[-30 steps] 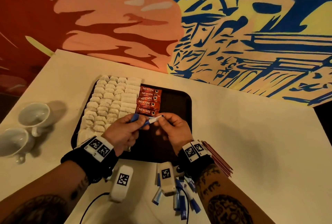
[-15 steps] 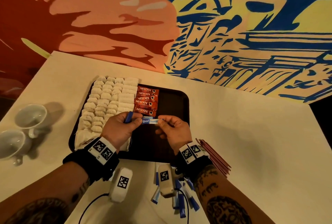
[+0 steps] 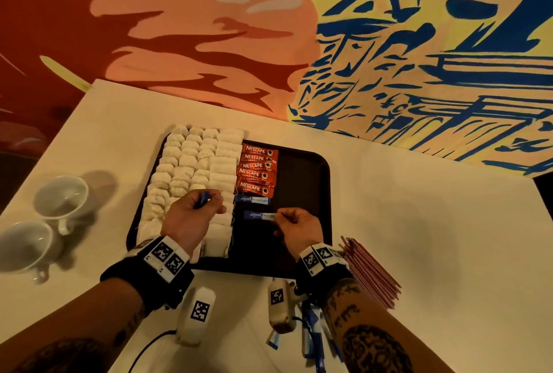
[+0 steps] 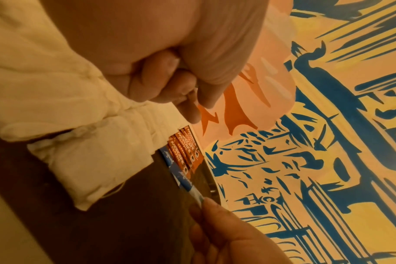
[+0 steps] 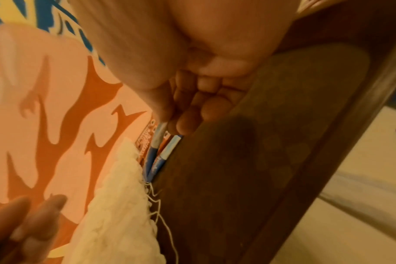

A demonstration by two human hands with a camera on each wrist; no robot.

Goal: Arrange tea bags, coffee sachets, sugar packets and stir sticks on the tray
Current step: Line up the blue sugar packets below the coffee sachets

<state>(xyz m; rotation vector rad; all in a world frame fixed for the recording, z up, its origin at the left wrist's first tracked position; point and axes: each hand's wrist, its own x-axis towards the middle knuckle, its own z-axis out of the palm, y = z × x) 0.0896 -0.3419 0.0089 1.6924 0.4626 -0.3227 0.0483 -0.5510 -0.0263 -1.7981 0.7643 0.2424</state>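
Note:
A dark tray [image 3: 302, 172] holds rows of white tea bags [image 3: 191, 160] on its left and a column of red coffee sachets [image 3: 257, 172] beside them. One blue sugar packet [image 3: 253, 199] lies just below the sachets. My right hand [image 3: 281, 216] pinches the right end of a second blue sugar packet [image 3: 258, 215], low over the tray. Both packets [image 5: 161, 150] show side by side at my right fingertips. My left hand [image 3: 206, 203] hovers over the tea bags [image 4: 79, 142], fingers [image 4: 185, 92] curled round more blue packets [image 3: 203, 199].
Red stir sticks [image 3: 371, 271] lie stacked on the table right of the tray. Loose blue packets [image 3: 311, 333] and two white tagged devices [image 3: 199, 309] sit at the near edge. Two white cups [image 3: 59, 196] stand at the left. A painted wall is behind.
My hands have come apart from the packet they held together. A blue packet now lies below the sachets, and my right hand holds another just in front of it.

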